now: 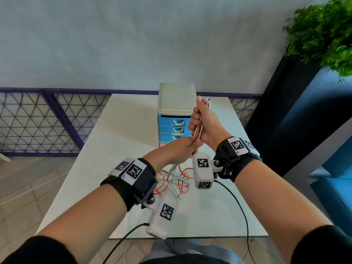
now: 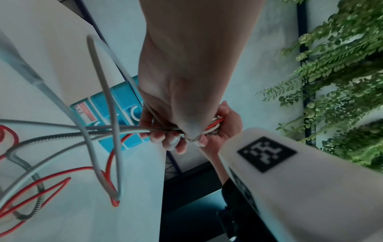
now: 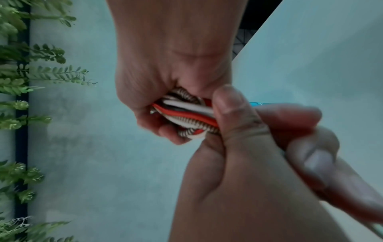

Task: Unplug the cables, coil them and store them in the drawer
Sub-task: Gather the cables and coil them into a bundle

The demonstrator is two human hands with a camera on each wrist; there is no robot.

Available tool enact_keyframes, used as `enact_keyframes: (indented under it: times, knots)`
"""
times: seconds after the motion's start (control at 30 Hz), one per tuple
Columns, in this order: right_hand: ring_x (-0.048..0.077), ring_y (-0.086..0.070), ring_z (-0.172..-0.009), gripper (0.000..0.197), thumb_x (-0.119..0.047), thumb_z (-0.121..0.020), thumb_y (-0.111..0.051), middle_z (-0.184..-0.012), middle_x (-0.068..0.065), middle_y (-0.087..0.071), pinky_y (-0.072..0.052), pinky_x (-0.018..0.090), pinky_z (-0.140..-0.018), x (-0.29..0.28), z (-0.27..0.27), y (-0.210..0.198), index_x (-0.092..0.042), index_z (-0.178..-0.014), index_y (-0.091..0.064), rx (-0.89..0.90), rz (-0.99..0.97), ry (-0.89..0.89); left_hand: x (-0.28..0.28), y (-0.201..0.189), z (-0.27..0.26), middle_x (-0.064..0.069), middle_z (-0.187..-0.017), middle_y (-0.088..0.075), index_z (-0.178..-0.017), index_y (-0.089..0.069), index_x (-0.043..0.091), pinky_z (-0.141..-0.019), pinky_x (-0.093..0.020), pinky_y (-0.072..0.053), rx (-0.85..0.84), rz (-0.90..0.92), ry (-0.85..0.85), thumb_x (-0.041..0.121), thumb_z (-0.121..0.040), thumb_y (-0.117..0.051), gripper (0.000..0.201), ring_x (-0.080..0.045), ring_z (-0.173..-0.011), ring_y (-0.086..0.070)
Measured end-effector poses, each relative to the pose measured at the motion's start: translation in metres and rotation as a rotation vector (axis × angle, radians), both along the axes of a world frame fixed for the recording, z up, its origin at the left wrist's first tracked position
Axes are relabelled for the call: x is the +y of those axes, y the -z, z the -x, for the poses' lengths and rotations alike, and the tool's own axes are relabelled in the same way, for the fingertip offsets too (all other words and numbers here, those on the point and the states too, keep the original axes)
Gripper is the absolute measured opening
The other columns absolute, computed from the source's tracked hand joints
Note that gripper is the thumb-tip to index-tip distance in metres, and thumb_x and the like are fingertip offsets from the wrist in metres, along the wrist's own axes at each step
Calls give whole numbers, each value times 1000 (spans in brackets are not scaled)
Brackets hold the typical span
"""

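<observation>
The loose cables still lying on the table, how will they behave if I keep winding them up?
The loose cables look floppy, sagging in tangled loops, so they will probably drag and snag. The spiral-wrapped one seems springier. The bundle in the right hand may uncoil if released.

Head view looks down and forward over both forearms onto the white table (image 1: 122, 141) and blue drawer unit (image 1: 167, 128), while the two wrist views sit very close, each looking along its own hand, and all three share the gripped cable bundle (image 3: 186, 114).
</observation>
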State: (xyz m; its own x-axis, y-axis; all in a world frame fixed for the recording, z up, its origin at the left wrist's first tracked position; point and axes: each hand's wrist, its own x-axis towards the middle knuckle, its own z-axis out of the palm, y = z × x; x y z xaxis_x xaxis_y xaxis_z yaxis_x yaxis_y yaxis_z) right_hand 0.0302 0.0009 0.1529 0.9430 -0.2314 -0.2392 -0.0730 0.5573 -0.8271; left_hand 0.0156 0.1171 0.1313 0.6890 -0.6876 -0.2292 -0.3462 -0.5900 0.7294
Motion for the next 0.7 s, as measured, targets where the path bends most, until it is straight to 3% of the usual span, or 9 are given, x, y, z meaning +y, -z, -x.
enact_keyframes:
  times: [0.07,0.13,0.23,0.33,0.47,0.57,0.63,0.7]
  knots:
    - [6,-30,-33,41,-43,-93,-57,-44,-6,-31,-33,19,-35,-1,-1,2,-18,-64,-40,-4,-9,50,3,4,-1,2,-66,-46,-80,-48,13,-58,-21,-40,34,66,10,39,-100,-34,36,-13,-58,-42]
    - [6,-26,-32,41,-42,-93,-58,-44,-7,-29,-30,19,-33,-4,-1,3,-18,-64,-40,-4,4,65,10,9,-3,3,-60,-43,-79,-49,11,-51,-15,-38,134,163,18,41,-99,-37,37,-11,-52,-40]
    - [6,-25,-32,42,-41,-93,-59,-43,-7,-29,-29,19,-33,-10,-1,5,-18,-63,-40,-3,9,75,23,13,-7,5,-57,-40,-73,-48,15,-55,-17,-42,318,254,76,41,-97,-41,37,-10,-51,-44]
    - [5,-25,-31,43,-41,-94,-57,-41,-7,-28,-27,18,-33,-17,-3,4,-19,-62,-38,3,-5,98,38,17,-14,5,-57,-39,-78,-51,15,-63,-19,-47,490,248,91,43,-96,-40,35,-9,-55,-50]
    - [5,-24,-30,45,-45,-94,-55,-39,-9,-25,-24,17,-34,-36,-5,-5,-21,-61,-35,-21,-43,137,60,32,-16,8,-54,-32,-73,-45,19,-57,-17,-37,744,364,24,48,-94,-34,37,-9,-52,-33]
    - [5,-27,-32,42,-42,-94,-57,-42,-8,-30,-27,18,-36,-43,2,-9,-20,-63,-39,-27,16,102,66,42,-18,8,-59,-29,-70,-44,20,-55,-20,-30,689,415,-92,47,-96,-34,38,-8,-51,-25]
    - [6,-32,-35,39,-39,-93,-59,-46,-6,-34,-33,20,-38,-43,4,-8,-18,-65,-42,-23,124,53,63,41,-24,5,-63,-30,-73,-44,17,-51,-19,-30,493,347,-122,44,-97,-37,37,-9,-51,-30]
    - [9,-42,-36,36,-35,-94,-59,-48,-3,-44,-41,23,-41,-42,4,-8,-16,-67,-45,5,229,-18,61,36,-31,0,-68,-39,-75,-48,15,-56,-21,-36,217,248,-162,36,-100,-38,34,-13,-59,-38]
